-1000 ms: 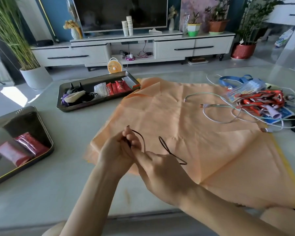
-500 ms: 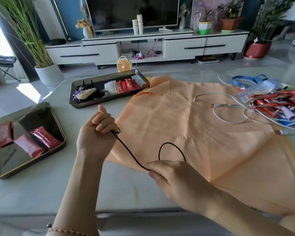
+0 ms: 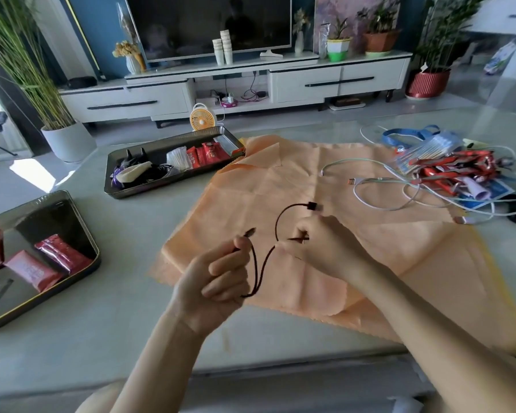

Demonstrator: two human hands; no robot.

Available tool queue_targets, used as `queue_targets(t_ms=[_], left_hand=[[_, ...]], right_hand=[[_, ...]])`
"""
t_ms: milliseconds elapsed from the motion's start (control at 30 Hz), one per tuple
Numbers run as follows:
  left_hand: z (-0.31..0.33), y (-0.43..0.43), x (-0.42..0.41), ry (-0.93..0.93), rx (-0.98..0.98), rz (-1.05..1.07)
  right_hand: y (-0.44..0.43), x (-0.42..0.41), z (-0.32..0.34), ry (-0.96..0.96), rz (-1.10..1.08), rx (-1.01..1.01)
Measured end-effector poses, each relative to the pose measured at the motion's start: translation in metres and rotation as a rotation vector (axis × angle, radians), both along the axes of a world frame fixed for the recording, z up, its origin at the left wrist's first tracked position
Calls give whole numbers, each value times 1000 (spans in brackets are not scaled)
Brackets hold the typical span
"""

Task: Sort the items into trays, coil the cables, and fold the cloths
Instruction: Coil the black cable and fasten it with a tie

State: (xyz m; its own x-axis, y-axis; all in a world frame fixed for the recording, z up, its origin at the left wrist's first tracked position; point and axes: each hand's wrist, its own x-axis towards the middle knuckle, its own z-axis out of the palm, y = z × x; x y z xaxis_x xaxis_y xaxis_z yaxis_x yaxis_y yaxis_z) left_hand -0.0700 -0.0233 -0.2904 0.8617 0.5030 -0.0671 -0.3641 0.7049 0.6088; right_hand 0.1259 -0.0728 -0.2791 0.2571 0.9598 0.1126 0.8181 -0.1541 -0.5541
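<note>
Two hands work over the near middle of the worktop (image 3: 137, 234), sharing one black cable (image 3: 280, 217). The left hand (image 3: 212, 281) has its grip curled round one end, a plug poking up past the thumb and a loop hanging below the fingers. The right hand (image 3: 322, 248) has a pinching grip on the cable further along, and the other plug end arcs up just beyond it. Beneath them lies one orange cloth (image 3: 385, 263), spread flat. There are two trays. The near tray (image 3: 82, 225) on the left holds three red packets (image 3: 30, 271). The far tray (image 3: 164, 143) holds more red packets, a white one and some dark items. At the far right sits a tangle of pale cables (image 3: 382, 205) and red wrappers, too mixed to count.
</note>
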Motion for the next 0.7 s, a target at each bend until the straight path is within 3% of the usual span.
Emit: queue_targets(t_ms=[67, 133, 333, 433, 567, 700], left_hand=[[1, -10, 19, 165, -59, -21], [-5, -14, 32, 354, -4, 162], [-17, -8, 36, 497, 40, 368], [-12, -9, 34, 465, 66, 374], [1, -2, 28, 226, -84, 384], [12, 9, 14, 118, -124, 485]], right_hand=[[0, -13, -2, -87, -56, 88], [-3, -27, -2, -122, -31, 196], [-17, -55, -2, -260, 172, 333], [-20, -65, -4, -270, 254, 420], [-25, -71, -16, -203, 378, 383], [-35, -82, -22, -229, 493, 388]])
